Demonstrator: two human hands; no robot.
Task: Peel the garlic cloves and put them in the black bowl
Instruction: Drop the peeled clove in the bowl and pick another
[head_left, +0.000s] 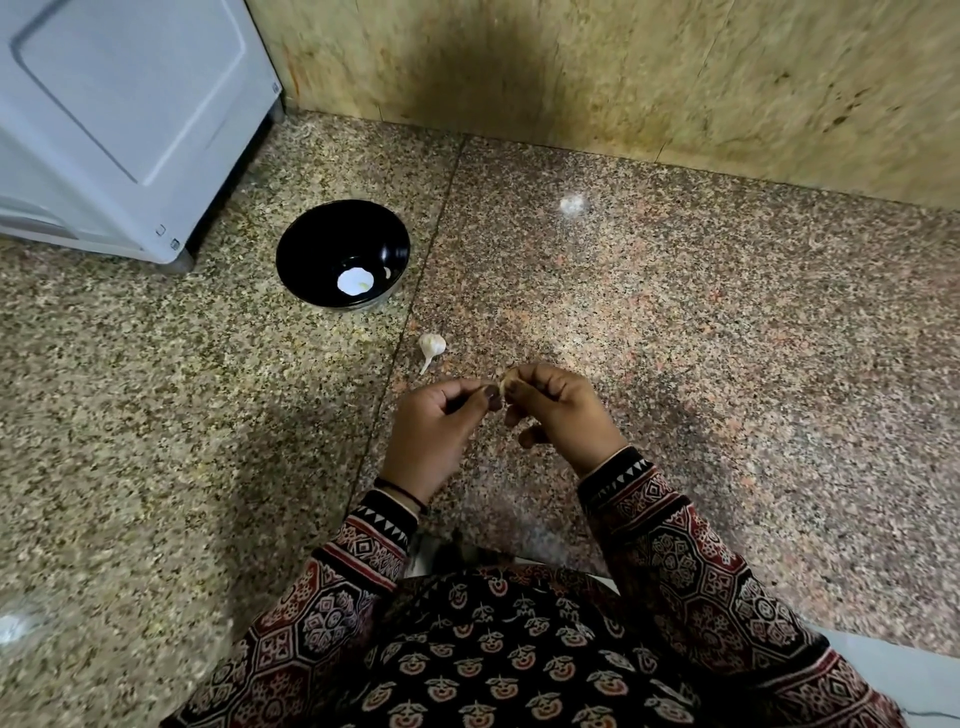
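A garlic clove (503, 383) is pinched by the fingers (485, 392) of the left hand (436, 431) and right hand (561, 410) above the speckled bench (675, 338). A garlic head (432, 345) is seen near at 11 o'clock, the black bowl (311, 244) farther on. Open bench is seen at 3, the wall (623, 78) at 12.

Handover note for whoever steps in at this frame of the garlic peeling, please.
Hands: left hand and right hand both pinch one garlic clove between them; remaining skin unclear. The black bowl stands ahead-left, a pale piece, probably a peeled clove, inside. A garlic bulb lies on the granite between bowl and hands. To do: finish this clove, drop it in, then the bulb.
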